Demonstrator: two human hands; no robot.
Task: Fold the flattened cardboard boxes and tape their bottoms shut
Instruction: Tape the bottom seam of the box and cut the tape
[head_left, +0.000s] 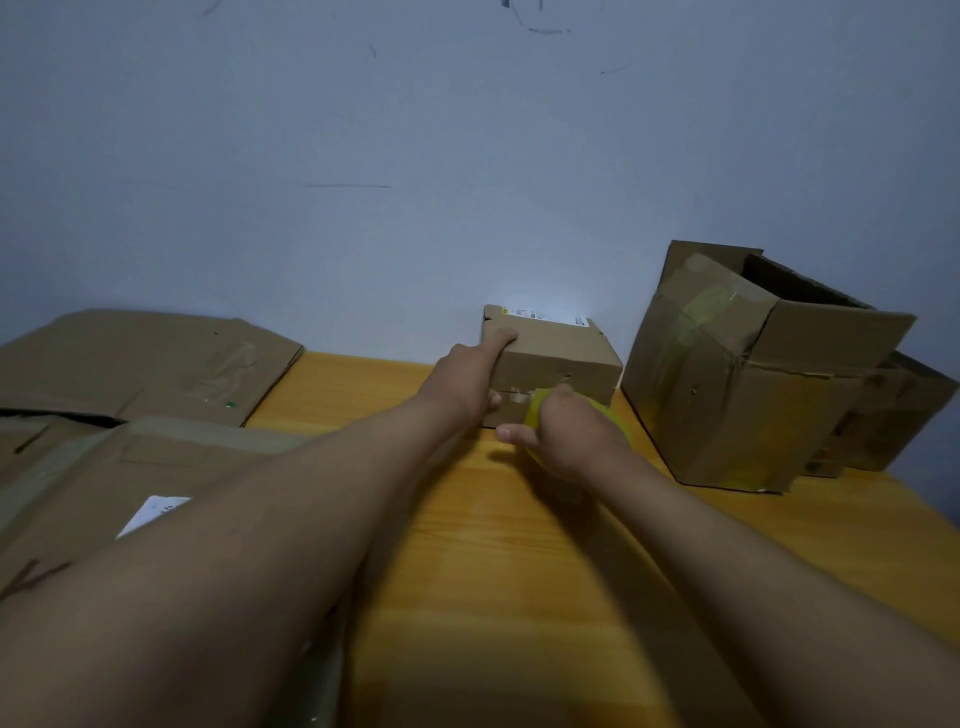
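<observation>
A small folded cardboard box (558, 358) with a white label stands near the wall on the wooden table (519, 545). My left hand (467, 379) holds its left side, with the index finger laid over the top edge and the thumb on the front face. My right hand (566, 436) grips a yellow roll of tape (535, 410) pressed against the box's front face. Most of the roll is hidden under the hand.
A larger taped box (727, 374) lies on its side at the right, open end up, with more cardboard (893, 415) behind it. Flattened boxes (140, 358) are piled at the left, one (104, 488) with a white label nearer me. A grey wall rises behind the table.
</observation>
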